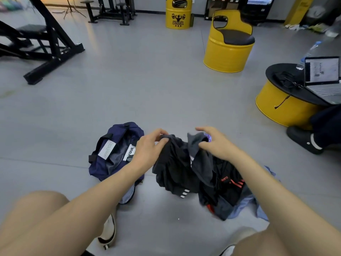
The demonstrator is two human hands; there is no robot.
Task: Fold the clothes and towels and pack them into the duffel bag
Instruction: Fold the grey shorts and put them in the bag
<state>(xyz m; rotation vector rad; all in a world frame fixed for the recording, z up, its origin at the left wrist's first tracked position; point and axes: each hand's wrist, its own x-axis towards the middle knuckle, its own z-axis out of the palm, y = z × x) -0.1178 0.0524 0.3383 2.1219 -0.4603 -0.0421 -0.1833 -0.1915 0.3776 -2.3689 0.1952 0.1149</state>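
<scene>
A navy duffel bag (112, 150) lies open on the grey floor, left of centre, showing its grey lining and white labels. My left hand (149, 145) pinches the top edge of a black garment (173, 169) with white stripes at its hem, lifted off the floor. My right hand (215, 143) grips a dark grey garment (201, 159) beside it. Under them lies a heap of clothes (228, 189): black fabric with red stripes and a light blue piece at the bottom right.
My bare knees and pale shoes (108, 231) frame the bottom of the view. A yellow drum table (280, 106) with a laptop (324, 78) and bottle stands right, beside another person's dark shoe (304, 139). A yellow drum seat (228, 47) and black gym frame (42, 45) stand farther back.
</scene>
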